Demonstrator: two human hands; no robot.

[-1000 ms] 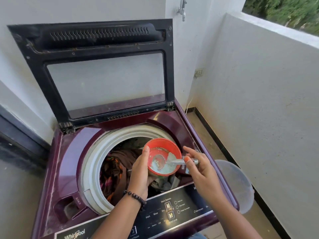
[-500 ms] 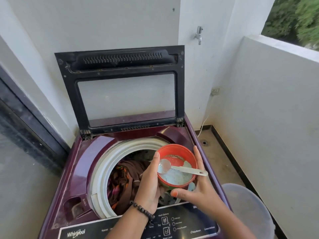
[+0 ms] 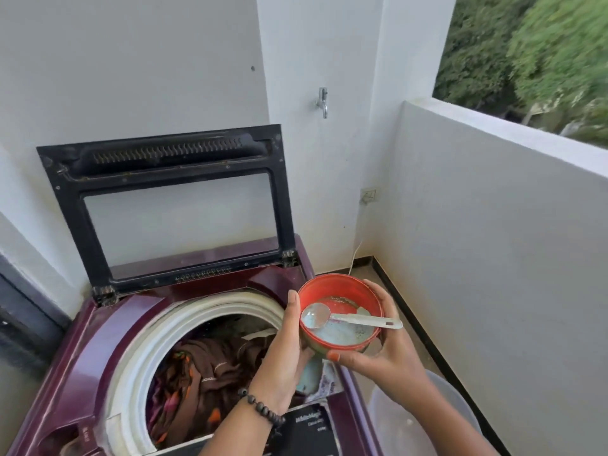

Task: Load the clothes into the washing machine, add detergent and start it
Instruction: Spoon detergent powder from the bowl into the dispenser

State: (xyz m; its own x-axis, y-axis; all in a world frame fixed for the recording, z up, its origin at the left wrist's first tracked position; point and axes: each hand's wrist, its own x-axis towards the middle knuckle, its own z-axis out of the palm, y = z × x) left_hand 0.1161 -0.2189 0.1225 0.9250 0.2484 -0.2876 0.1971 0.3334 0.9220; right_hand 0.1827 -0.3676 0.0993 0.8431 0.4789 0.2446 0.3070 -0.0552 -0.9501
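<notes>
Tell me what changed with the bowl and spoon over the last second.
The right hand let go of the spoon handle and now cups the red bowl; the spoon lies across the bowl, unheld. The bowl has shifted from over the drum toward the washer's right edge. The left hand still grips the bowl, the clothes remain in the drum, and the lid stays open.

You have one washing machine [image 3: 98, 357] in front of you, with one lid [image 3: 171, 205] standing open at its back edge and one pile of clothes [image 3: 204, 383] in the drum. Your two hands, left hand [image 3: 283, 363] and right hand [image 3: 385, 350], hold one red bowl [image 3: 365, 294], and one spoon [image 3: 348, 319] lies in it. One clear tub [image 3: 411, 419] sits by the machine's right side, and one tap [image 3: 323, 102] is on the wall.
</notes>
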